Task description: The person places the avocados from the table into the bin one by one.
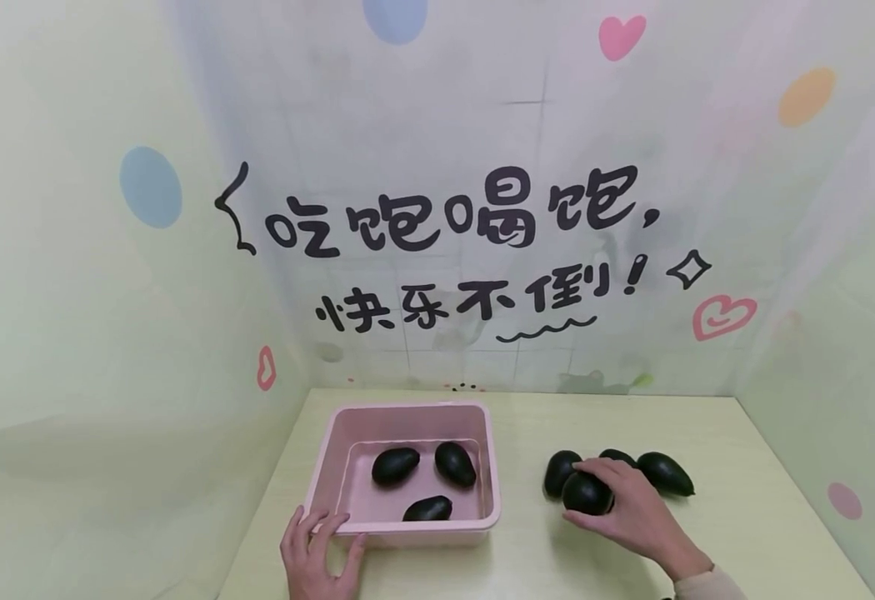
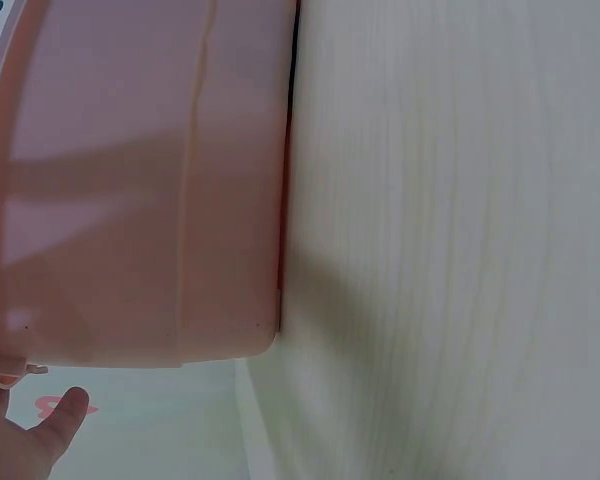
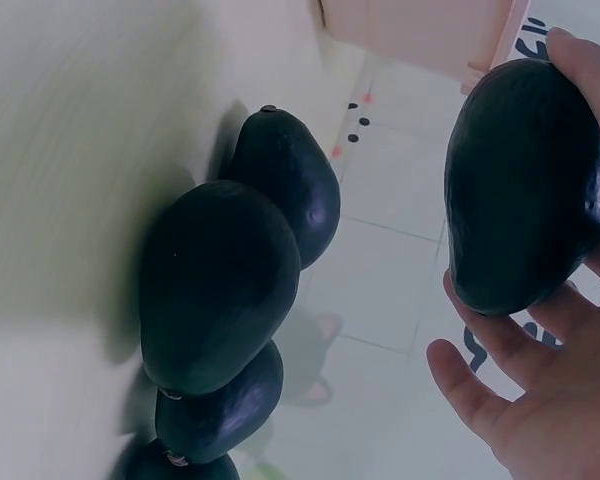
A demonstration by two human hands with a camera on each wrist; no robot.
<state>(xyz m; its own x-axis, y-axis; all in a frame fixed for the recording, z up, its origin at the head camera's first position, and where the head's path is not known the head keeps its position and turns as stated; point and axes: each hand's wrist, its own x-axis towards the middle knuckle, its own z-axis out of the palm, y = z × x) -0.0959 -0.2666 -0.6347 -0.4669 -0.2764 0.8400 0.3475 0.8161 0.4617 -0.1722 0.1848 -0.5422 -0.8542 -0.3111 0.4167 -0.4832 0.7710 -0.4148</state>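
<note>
My right hand point(image 1: 636, 517) holds a dark avocado point(image 1: 587, 495) between thumb and fingers, above the table. In the right wrist view the held avocado point(image 3: 525, 185) is apart from the others. Several more lie close together on the table; one avocado point(image 1: 561, 473) is left of the hand and another avocado point(image 1: 666, 473) right of it, with one partly hidden behind. My left hand point(image 1: 321, 554) grips the near left corner of a pink plastic bin point(image 1: 493, 467), fingers at the rim and thumb on the front. Inside the bin lie three avocados point(image 1: 396, 467), apart from one another.
Both hands work over a pale wood-grain table point(image 1: 527, 550). A printed backdrop point(image 1: 437, 367) with dark lettering and hearts rises behind the table's back edge, and more sheeting point(image 1: 107, 333) stands at the sides.
</note>
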